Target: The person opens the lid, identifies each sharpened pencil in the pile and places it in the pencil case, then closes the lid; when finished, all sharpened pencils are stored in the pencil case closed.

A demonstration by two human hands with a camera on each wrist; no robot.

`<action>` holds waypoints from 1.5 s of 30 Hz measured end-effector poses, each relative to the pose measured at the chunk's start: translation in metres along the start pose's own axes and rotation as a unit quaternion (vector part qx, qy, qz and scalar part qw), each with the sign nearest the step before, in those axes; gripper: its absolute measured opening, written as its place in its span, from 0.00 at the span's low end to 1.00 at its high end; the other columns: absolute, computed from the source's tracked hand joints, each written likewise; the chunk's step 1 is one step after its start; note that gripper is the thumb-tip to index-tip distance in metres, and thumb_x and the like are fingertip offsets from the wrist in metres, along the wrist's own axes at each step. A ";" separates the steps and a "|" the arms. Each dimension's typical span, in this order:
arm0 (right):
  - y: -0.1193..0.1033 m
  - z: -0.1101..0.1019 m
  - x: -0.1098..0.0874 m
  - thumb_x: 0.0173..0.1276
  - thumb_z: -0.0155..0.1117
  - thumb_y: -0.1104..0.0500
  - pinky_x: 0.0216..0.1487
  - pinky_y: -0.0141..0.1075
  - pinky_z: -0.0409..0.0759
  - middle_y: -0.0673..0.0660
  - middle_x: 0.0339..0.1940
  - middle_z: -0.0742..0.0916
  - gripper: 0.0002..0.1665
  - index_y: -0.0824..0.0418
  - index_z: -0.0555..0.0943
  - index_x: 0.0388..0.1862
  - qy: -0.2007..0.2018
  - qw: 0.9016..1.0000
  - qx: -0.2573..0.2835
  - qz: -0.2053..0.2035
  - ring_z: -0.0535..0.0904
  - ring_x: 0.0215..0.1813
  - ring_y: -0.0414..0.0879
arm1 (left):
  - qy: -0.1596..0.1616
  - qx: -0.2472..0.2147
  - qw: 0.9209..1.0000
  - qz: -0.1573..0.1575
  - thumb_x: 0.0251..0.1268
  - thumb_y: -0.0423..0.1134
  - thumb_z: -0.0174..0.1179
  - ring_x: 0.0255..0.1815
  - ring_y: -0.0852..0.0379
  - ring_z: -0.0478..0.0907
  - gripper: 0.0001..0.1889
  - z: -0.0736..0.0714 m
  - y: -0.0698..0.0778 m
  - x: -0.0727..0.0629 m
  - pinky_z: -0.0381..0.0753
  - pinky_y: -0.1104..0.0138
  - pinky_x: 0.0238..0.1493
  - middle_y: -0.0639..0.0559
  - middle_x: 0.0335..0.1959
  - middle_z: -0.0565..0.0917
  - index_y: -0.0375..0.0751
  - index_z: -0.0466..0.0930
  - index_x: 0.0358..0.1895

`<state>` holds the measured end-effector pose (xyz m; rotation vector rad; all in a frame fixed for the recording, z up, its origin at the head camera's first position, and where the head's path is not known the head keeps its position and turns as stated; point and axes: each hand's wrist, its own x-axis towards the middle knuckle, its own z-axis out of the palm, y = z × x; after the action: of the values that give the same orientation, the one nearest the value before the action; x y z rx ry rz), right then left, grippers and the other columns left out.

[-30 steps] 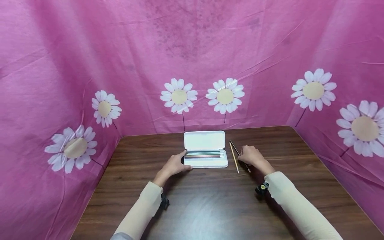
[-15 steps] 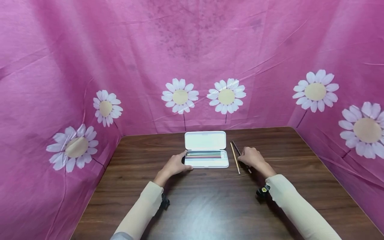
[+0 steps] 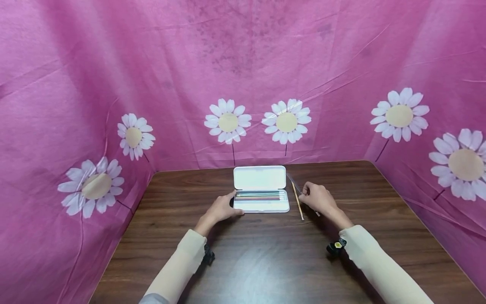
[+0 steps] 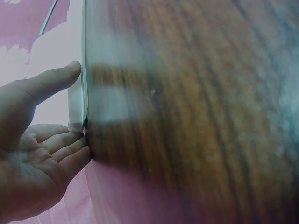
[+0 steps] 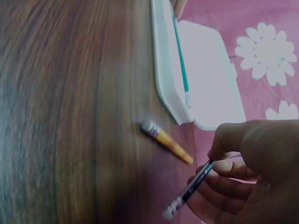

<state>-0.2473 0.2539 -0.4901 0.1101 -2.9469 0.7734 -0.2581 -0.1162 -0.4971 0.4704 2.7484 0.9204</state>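
Observation:
A white pencil case (image 3: 262, 205) lies with its lid raised on the table, several coloured pencils (image 3: 258, 196) in a row inside it. My left hand (image 3: 220, 209) grips the case's left end, thumb (image 4: 56, 80) against the front wall and fingers around the end. To the right of the case, my right hand (image 3: 319, 199) pinches a black pencil (image 5: 198, 181) between thumb and fingers. That pencil looks blurred in the head view, and the hand covers its middle. A yellow pencil (image 3: 298, 202) rests on the table between the case and my right hand.
The brown wooden table (image 3: 250, 253) ends at the back and sides against a pink cloth (image 3: 182, 84) printed with white daisies. The raised lid (image 3: 260, 177) stands at the rear of the case. Each wrist carries a small black camera (image 3: 335, 248).
My right hand has lifted the black pencil slightly, and its far tip has shifted left and blurred. The left hand and the case stay in place.

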 end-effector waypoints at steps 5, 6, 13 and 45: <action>-0.017 -0.003 0.000 0.61 0.69 0.56 0.30 0.39 0.71 0.51 0.26 0.83 0.07 0.54 0.79 0.32 0.013 1.000 -0.004 -0.024 0.77 0.29 0.47 | -0.001 -0.006 1.000 -0.004 0.63 0.50 0.77 0.74 0.39 0.76 0.50 0.000 -0.001 0.001 0.75 0.48 0.75 0.32 0.75 0.76 0.36 0.61 0.84; -0.021 -0.003 0.001 0.61 0.69 0.56 0.30 0.39 0.71 0.50 0.26 0.83 0.06 0.54 0.79 0.32 0.014 0.999 -0.004 -0.034 0.78 0.29 0.47 | -0.001 -0.007 1.000 -0.005 0.63 0.50 0.77 0.74 0.39 0.75 0.50 0.001 -0.001 0.001 0.75 0.48 0.75 0.32 0.75 0.76 0.37 0.61 0.84; -0.045 0.001 0.017 0.62 0.69 0.60 0.32 0.44 0.79 0.47 0.28 0.88 0.01 0.54 0.84 0.32 0.003 0.994 -0.022 -0.106 0.80 0.29 0.43 | -0.004 -0.004 1.000 -0.006 0.63 0.50 0.77 0.73 0.40 0.76 0.50 0.001 -0.001 0.001 0.76 0.48 0.74 0.33 0.74 0.77 0.38 0.61 0.84; -0.093 0.057 0.056 0.63 0.70 0.70 0.39 0.44 0.84 0.51 0.30 0.86 0.08 0.57 0.88 0.31 -0.015 0.963 -0.093 -0.251 0.84 0.38 0.49 | -0.001 -0.007 1.000 -0.007 0.63 0.50 0.77 0.72 0.40 0.78 0.50 0.000 0.000 0.001 0.76 0.49 0.73 0.32 0.73 0.78 0.36 0.62 0.83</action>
<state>-0.2981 0.1424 -0.4881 0.8190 -2.7992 0.4196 -0.2587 -0.1158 -0.4973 0.4484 2.7378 0.9338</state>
